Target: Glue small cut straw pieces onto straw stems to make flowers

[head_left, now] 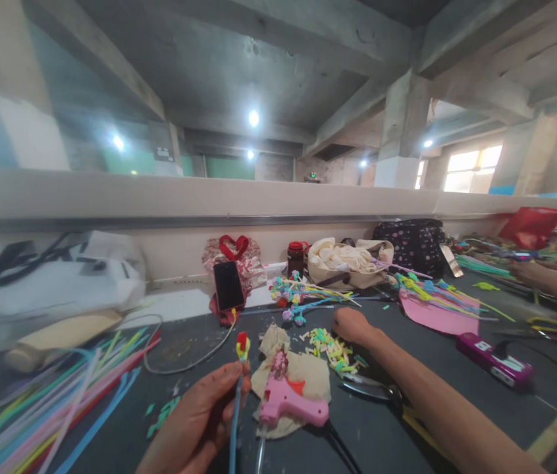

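Observation:
My left hand [204, 408] pinches a blue pipe cleaner [235, 421] upright between thumb and fingers. On its top sits a small red and yellow tip [242, 345]. My right hand [351, 326] is curled at the far side of a pile of short cut pipe cleaner pieces [332, 349], yellow, green and white; its fingertips are hidden. Between my hands, a pink glue gun [291, 403] lies on a crumpled beige cloth [318, 372], a clear glue stick [261, 447] sticking out of its back. Scissors [367, 387] lie under my right forearm.
Long coloured pipe cleaners [61, 408] lie at the left. Behind are a phone [229, 286] on a cable, finished pipe cleaner flowers [298, 313], and a cloth bag [347, 263]. At right are a pink sheet [436, 313], a purple power strip [493, 359] and another person's arm [550, 283].

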`<state>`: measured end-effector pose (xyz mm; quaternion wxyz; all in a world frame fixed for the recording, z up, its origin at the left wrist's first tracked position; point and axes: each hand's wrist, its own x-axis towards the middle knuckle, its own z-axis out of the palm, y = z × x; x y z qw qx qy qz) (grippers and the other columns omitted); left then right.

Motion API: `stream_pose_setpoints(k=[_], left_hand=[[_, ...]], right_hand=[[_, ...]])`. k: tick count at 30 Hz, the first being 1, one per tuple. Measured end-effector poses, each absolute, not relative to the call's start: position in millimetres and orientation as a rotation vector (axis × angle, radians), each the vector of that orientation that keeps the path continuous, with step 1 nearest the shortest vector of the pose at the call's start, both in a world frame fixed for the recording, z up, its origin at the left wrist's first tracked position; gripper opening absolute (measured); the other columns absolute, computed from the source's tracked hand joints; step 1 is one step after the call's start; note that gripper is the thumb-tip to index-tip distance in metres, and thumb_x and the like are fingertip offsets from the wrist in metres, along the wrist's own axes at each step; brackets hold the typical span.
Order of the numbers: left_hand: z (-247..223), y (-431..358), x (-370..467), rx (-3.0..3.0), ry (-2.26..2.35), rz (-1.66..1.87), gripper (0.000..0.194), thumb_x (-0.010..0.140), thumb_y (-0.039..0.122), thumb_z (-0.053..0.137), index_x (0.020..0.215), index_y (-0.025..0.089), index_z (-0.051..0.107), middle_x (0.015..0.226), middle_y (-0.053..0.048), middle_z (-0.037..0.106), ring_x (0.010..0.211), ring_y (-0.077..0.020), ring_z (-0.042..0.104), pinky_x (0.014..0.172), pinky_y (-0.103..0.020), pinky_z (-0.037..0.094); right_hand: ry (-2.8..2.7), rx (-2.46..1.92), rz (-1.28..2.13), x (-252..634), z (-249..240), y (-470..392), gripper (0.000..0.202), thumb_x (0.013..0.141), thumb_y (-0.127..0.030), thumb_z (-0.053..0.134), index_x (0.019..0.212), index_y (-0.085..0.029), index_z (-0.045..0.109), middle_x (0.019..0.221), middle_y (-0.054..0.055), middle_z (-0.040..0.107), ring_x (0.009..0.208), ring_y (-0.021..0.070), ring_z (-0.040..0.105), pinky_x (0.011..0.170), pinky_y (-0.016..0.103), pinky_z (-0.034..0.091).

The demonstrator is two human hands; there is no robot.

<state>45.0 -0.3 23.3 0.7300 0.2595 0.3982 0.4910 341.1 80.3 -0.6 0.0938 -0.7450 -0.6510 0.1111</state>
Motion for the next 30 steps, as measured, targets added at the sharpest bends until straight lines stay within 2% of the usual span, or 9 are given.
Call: stream_pose_setpoints(k=[4, 8, 12, 16, 19, 24, 26, 30], left_hand=[[20.2, 0.6, 42.5, 0.596, 0.838, 1.032, 0.008, 0.064, 0.015, 0.066, 0.07, 0.011, 0.063, 0.055, -0.001, 0.059, 0.036, -0.0018, 0.044, 0.035, -0.01, 0.038], [23.3, 0.2, 44.1, 0.604, 0.82, 0.997, 0.011, 0.062, 0.018, 0.068, 0.068, 0.01, 0.062, 0.052, 0.0, 0.058, 0.033, -0.0007, 0.043, 0.032, -0.008, 0.035], [27.1, -0.5, 45.9, 0.595, 0.8, 1.02, 0.01, 0.061, 0.015, 0.069, 0.066, 0.01, 0.061, 0.05, 0.001, 0.056, 0.035, -0.0011, 0.045, 0.034, -0.009, 0.037], [25.7, 0.8, 45.9, 0.591, 0.774, 1.03, 0.009, 0.061, 0.013, 0.068, 0.066, 0.01, 0.062, 0.05, 0.001, 0.057, 0.035, -0.0014, 0.046, 0.034, -0.009, 0.037], [23.0, 2.6, 45.9, 0.596, 0.746, 1.019, 0.011, 0.06, 0.014, 0.068, 0.068, 0.01, 0.062, 0.052, 0.0, 0.059, 0.035, -0.0013, 0.045, 0.034, -0.009, 0.036], [20.8, 2.0, 47.0, 0.55, 0.664, 1.006, 0.008, 0.061, 0.014, 0.067, 0.063, 0.01, 0.06, 0.045, 0.001, 0.056, 0.03, -0.0003, 0.04, 0.032, -0.009, 0.033], [19.7, 2.1, 47.4, 0.515, 0.628, 0.973, 0.015, 0.066, 0.019, 0.064, 0.055, 0.01, 0.057, 0.035, 0.004, 0.047, 0.026, -0.0005, 0.035, 0.028, -0.009, 0.027], [15.2, 6.1, 45.5, 0.435, 0.599, 0.993, 0.021, 0.072, 0.017, 0.056, 0.052, 0.01, 0.053, 0.035, 0.004, 0.047, 0.026, -0.0009, 0.036, 0.03, -0.011, 0.031]], right_hand=[[-1.873, -2.047, 0.528, 348.4, 3.0, 77.6, 0.026, 0.085, -0.027, 0.048, 0.107, -0.014, 0.051, 0.103, 0.006, 0.056, 0.084, 0.0169, 0.057, 0.07, 0.035, 0.049], [-1.802, -1.874, 0.633, 349.3, 1.4, 70.4, 0.017, 0.081, -0.015, 0.042, 0.092, -0.012, 0.055, 0.068, 0.001, 0.062, 0.058, 0.0117, 0.059, 0.049, 0.021, 0.046], [-1.738, -1.732, 0.62, 344.2, 4.9, 62.5, 0.012, 0.07, -0.015, 0.047, 0.072, -0.014, 0.058, 0.05, -0.003, 0.058, 0.045, 0.0096, 0.054, 0.042, 0.017, 0.037], [-1.668, -1.644, 0.564, 339.4, 15.9, 57.4, 0.006, 0.058, -0.014, 0.053, 0.058, -0.016, 0.058, 0.044, -0.005, 0.055, 0.044, 0.0097, 0.05, 0.045, 0.019, 0.034], [-1.618, -1.607, 0.63, 334.7, 23.2, 54.0, 0.003, 0.056, -0.016, 0.053, 0.054, -0.016, 0.055, 0.041, -0.006, 0.052, 0.04, 0.0096, 0.048, 0.043, 0.02, 0.032], [-1.599, -1.447, 0.826, 302.1, 36.5, 39.9, 0.015, 0.063, -0.029, 0.053, 0.065, -0.015, 0.056, 0.052, -0.003, 0.058, 0.042, 0.0086, 0.049, 0.037, 0.018, 0.029], [-1.617, -1.35, 0.903, 277.2, 43.4, 31.8, 0.019, 0.065, -0.032, 0.055, 0.071, -0.015, 0.058, 0.056, -0.002, 0.059, 0.044, 0.0083, 0.05, 0.038, 0.017, 0.03], [-1.535, -1.016, 1.183, 225.5, 52.2, 19.1, 0.02, 0.061, -0.027, 0.065, 0.075, -0.014, 0.058, 0.057, -0.003, 0.058, 0.043, 0.0068, 0.05, 0.036, 0.015, 0.029]])
